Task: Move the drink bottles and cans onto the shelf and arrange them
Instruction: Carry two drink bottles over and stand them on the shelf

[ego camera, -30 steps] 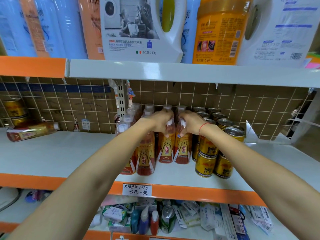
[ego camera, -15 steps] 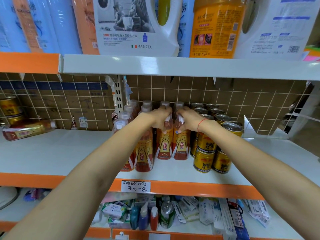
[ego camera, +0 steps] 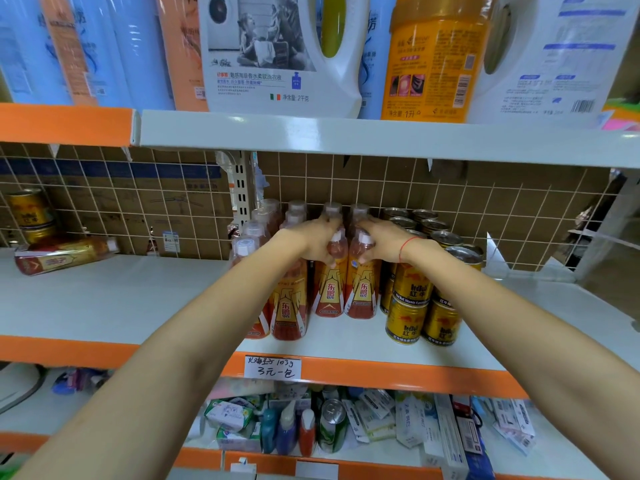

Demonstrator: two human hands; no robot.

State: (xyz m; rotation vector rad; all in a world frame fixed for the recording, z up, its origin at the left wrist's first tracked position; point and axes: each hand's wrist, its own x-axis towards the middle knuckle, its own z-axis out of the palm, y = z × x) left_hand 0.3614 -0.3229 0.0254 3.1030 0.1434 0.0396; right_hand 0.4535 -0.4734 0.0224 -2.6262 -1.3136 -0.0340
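On the white middle shelf [ego camera: 138, 299] stand rows of amber drink bottles with red-and-gold labels. My left hand [ego camera: 311, 237] is closed around the neck of one front bottle [ego camera: 330, 289]. My right hand [ego camera: 381, 242] grips the neck of the bottle beside it [ego camera: 362, 292]. Both bottles stand upright on the shelf, side by side. Two more bottles [ego camera: 287, 306] stand nearer the front, to their left. Gold Red Bull cans [ego camera: 408, 306], stacked two high, fill the space to the right of the bottles.
One bottle [ego camera: 62, 256] lies on its side at the far left, near stacked gold cans [ego camera: 31, 213]. Wire grid backs the shelf. Detergent jugs [ego camera: 277, 53] crowd the shelf above. Small packets and bottles [ego camera: 311, 424] fill the shelf below. A handwritten price tag [ego camera: 272, 368] hangs on the orange edge.
My hands stay on the same two bottle necks. The view has shifted slightly; the bottles sit a little further back against the row.
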